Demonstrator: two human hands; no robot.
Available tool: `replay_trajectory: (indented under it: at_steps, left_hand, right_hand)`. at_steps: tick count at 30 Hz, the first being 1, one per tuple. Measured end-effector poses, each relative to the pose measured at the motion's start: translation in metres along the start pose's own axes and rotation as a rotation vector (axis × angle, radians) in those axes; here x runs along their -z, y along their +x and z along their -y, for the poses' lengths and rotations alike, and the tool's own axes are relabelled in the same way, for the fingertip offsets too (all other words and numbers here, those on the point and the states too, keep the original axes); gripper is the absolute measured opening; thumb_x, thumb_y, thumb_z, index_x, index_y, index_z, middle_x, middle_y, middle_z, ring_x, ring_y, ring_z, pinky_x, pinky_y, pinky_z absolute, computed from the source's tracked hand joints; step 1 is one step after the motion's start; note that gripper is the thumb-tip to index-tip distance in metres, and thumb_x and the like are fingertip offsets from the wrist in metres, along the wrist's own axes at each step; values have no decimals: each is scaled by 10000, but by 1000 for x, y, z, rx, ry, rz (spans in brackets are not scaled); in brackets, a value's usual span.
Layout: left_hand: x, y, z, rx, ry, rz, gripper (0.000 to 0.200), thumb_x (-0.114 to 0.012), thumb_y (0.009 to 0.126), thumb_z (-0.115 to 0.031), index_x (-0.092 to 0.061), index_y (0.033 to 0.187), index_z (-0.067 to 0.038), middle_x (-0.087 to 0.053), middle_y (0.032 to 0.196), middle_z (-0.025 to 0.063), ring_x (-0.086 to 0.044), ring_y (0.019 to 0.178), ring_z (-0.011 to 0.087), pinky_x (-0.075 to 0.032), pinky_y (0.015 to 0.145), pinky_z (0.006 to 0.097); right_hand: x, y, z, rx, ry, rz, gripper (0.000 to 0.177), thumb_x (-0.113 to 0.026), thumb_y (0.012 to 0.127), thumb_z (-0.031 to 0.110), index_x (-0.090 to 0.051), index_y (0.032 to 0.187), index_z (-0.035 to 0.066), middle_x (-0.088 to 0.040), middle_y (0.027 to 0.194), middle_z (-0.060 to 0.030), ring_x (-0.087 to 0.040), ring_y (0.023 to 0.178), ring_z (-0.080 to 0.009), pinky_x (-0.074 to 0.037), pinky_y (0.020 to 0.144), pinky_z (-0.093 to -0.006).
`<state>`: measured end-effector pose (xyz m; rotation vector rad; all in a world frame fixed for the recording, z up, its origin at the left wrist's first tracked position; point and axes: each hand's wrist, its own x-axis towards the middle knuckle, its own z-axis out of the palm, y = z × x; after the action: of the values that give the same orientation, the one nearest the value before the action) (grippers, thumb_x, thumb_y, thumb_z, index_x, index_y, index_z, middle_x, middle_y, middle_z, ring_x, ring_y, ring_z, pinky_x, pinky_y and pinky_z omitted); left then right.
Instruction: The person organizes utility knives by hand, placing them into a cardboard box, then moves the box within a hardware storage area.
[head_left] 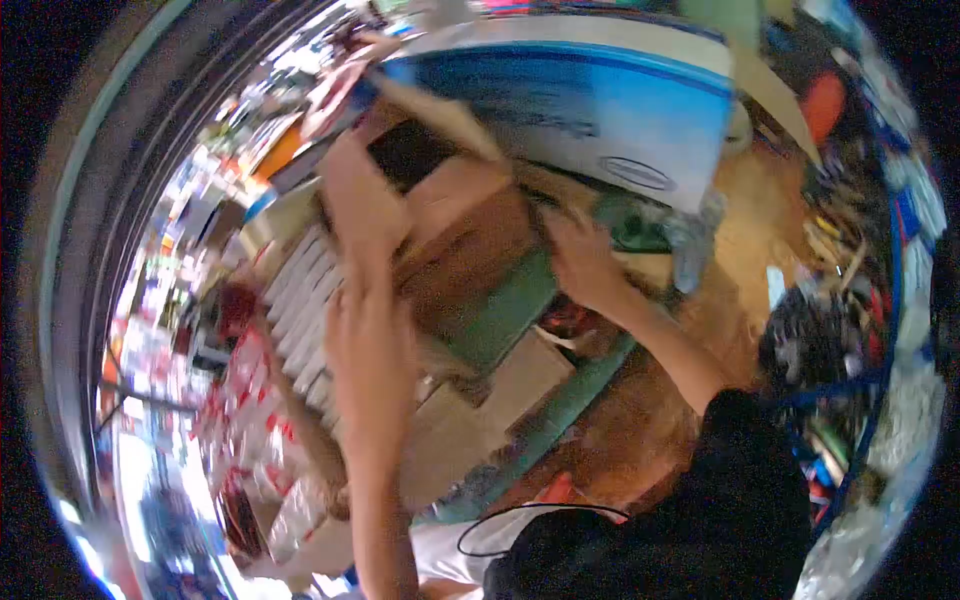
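Note:
An open brown cardboard box [470,225] with raised flaps sits between my two hands, tilted and smeared by motion. My left hand [375,345] is at the box's near left side, its fingers against a flap [360,195]. At the right side, my right hand [585,260] has its fingers bent against the box's edge. A dull green panel [495,310] shows at the front of the box. The dark opening [410,155] lets no contents be made out. Flattened cardboard [530,380] lies below it.
Behind stands a large blue and white carton [570,110]. On the left are a row of whitish ridged pieces [305,300] and clear plastic wrapping with red marks [250,410]. A dark bundle [820,335] and other clutter lie to the right, beside a brown floor [640,430].

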<state>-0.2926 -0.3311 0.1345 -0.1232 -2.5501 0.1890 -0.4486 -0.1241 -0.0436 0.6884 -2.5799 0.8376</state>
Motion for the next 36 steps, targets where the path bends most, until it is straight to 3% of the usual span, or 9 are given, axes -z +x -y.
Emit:
replay_trajectory:
  at_steps: [4, 7, 9, 13, 18, 21, 23, 31, 36]
  left_hand:
    - [57, -80, -32, 46, -394, -160, 451, -650, 863, -10, -604, 1311, -41, -545, 1404, 180, -549, 1248, 375, -462, 1017, 481]
    - [77, -187, -13, -122, -1232, 122, 358, -670, 883, -22, -643, 1239, -9, -676, 1186, 165, -641, 1110, 357, -511, 964, 442]
    - [96, -282, 0, 427, -1514, 492, 342, -644, 853, -107, -650, 1139, 79, -687, 1148, 226, -644, 1110, 396, -490, 984, 477]
    - [66, -477, -1, 1022, -1594, -247, 551, -670, 904, -403, -583, 1145, 86, -673, 973, 235, -680, 909, 372, -564, 815, 461]
    - [57, -570, 20, 1794, -984, -609, 388, -584, 986, -237, -518, 1323, -57, -621, 1082, 78, -603, 1036, 189, -479, 934, 364]
    - [16, -629, 23, 1795, -958, -896, 413, -611, 963, -261, -518, 1329, -95, -613, 1120, 41, -575, 1003, 152, -463, 880, 305]
    - [-8, -671, 26, 2062, -870, -473, 400, -612, 953, -256, -557, 1284, -39, -667, 1100, 63, -635, 917, 186, -519, 769, 312]
    - [-60, -677, 13, 2018, -271, 461, 449, -602, 859, -430, -636, 1155, -94, -716, 1051, 195, -685, 991, 392, -540, 867, 503]
    - [-90, -678, -8, 2130, -253, 547, 334, -632, 828, -314, -714, 1036, -66, -731, 1017, 191, -712, 973, 366, -572, 842, 487]
  right_hand:
    - [-24, -1, -22, 106, 10, -166, 646, -567, 882, 41, -366, 1495, 18, -377, 1530, -202, -255, 1451, -440, -273, 1162, -544]
    - [-27, -15, -15, 190, 106, -408, 584, -528, 919, 9, -385, 1486, 8, -422, 1479, -234, -304, 1429, -437, -295, 1158, -492]
    - [-24, -70, 16, 99, 144, -355, 485, -508, 923, -10, -454, 1405, -6, -468, 1427, -254, -387, 1364, -447, -315, 1139, -509]
    - [-66, -189, 79, 237, 441, 164, 207, -592, 848, -11, -644, 1047, 8, -658, 1043, -200, -611, 1019, -394, -463, 947, -476]
    - [-119, -220, 209, 591, 755, 869, 201, -592, 871, 45, -679, 1050, 69, -697, 1027, -158, -657, 1020, -348, -508, 915, -443]
    - [-155, -223, 295, 797, 817, 1116, 219, -567, 930, 121, -668, 1115, 62, -702, 1045, -158, -664, 1039, -330, -507, 932, -422]
    - [-174, -239, 348, 881, 811, 1328, 249, -553, 961, 157, -654, 1164, 55, -703, 1062, -158, -667, 1042, -322, -509, 926, -410]
    - [-330, -406, 457, 1503, 573, 1716, 289, -568, 938, 214, -651, 1150, 37, -703, 1086, -190, -668, 1023, -368, -524, 880, -435]
    - [-374, -472, 420, 1704, -199, 1780, 387, -476, 959, 342, -609, 1201, 71, -704, 1074, -218, -685, 1007, -377, -522, 860, -487]
